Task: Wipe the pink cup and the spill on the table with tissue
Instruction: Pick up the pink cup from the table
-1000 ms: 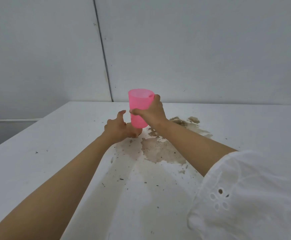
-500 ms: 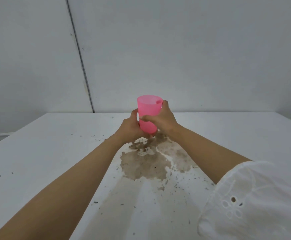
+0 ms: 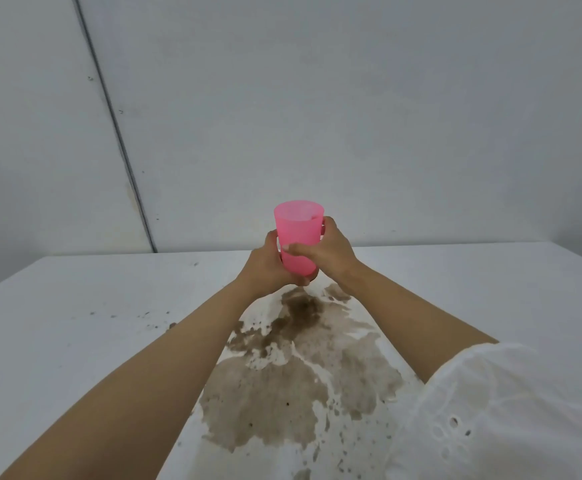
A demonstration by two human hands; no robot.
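I hold the pink cup (image 3: 298,233) upright in the air above the far end of the spill. My right hand (image 3: 327,252) wraps its right side, thumb across the front. My left hand (image 3: 270,263) cups its left side and bottom. The brown spill (image 3: 296,372) spreads over the white table (image 3: 74,341) between my forearms, with dark specks scattered around it. No tissue shows in view.
A grey wall with a vertical seam (image 3: 116,123) stands just behind the table. The table's left edge (image 3: 5,280) runs diagonally at the left. My white sleeve (image 3: 507,410) fills the lower right corner.
My left hand has come up from the table to close on the cup's left side and bottom. The cup has risen a little, and my view has shifted over the spill.
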